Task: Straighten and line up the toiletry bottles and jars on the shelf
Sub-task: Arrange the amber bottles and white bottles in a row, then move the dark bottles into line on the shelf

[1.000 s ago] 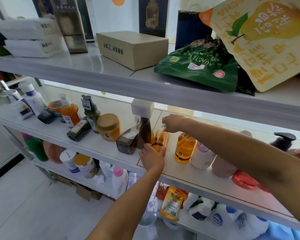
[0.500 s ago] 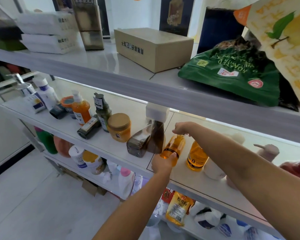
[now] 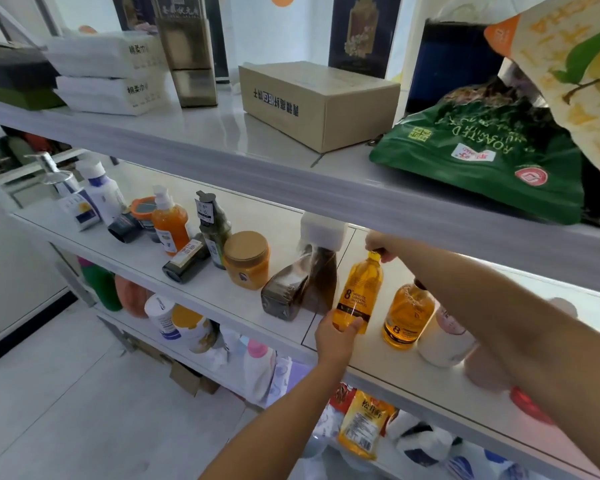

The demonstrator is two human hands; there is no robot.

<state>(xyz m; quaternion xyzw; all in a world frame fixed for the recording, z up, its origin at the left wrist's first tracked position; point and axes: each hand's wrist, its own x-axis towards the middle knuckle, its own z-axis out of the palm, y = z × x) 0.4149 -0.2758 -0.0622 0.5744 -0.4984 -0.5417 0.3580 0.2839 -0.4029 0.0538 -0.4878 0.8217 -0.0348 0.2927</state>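
Person, head-camera view; two arms visible.

Left hand [image 3: 335, 337]: bare, no glove, ring or wristband to be seen. Left forearm: bare along its whole visible length, no sleeve edge in frame.

Right hand [image 3: 381, 242]: bare, largely tucked under the shelf edge (fingers mostly hidden, so any ring cannot be told). Right forearm: bare to the frame edge, no sleeve, watch or bracelet showing.

Markings: none visible on either arm.

both hands [image 3: 335, 336] gripping amber shampoo bottle [image 3: 358, 293], shelf [image 3: 243, 303]
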